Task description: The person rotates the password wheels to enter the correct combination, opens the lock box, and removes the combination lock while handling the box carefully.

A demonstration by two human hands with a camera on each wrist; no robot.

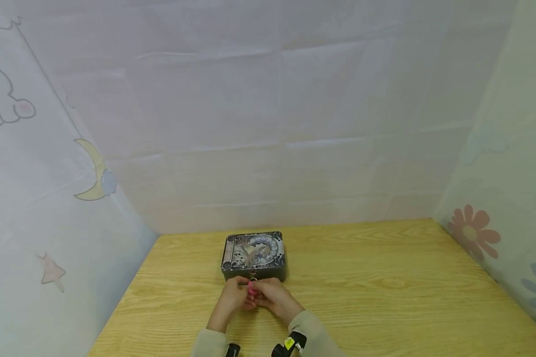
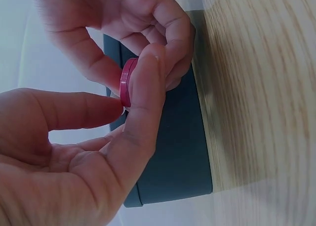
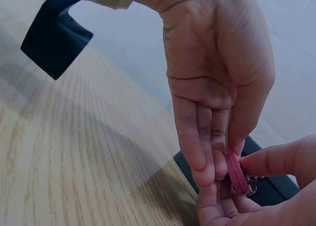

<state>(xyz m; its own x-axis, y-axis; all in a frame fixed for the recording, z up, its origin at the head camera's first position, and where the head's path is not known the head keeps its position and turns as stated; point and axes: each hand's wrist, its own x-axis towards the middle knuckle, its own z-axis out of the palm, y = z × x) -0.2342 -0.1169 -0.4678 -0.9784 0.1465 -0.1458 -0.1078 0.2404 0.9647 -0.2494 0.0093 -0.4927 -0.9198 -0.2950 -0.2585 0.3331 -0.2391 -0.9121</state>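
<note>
A dark tin box (image 1: 254,254) with an illustrated lid sits on the wooden table, its lid down. Just in front of it, a small pink key tag (image 1: 252,287) with a metal ring hangs near the latch (image 1: 252,273) on the front side. The left hand (image 1: 233,298) pinches the tag between thumb and forefinger. From the other side the right hand (image 1: 277,299) also pinches it. In the left wrist view the tag's layered pink edge (image 2: 126,82) shows between the fingertips. Whether a key is on the ring cannot be seen.
The wooden tabletop (image 1: 384,287) spreads around the box. Pale printed cloth (image 1: 268,124) closes off the back and both sides. Black wrist camera mounts (image 1: 289,344) sit on the forearms.
</note>
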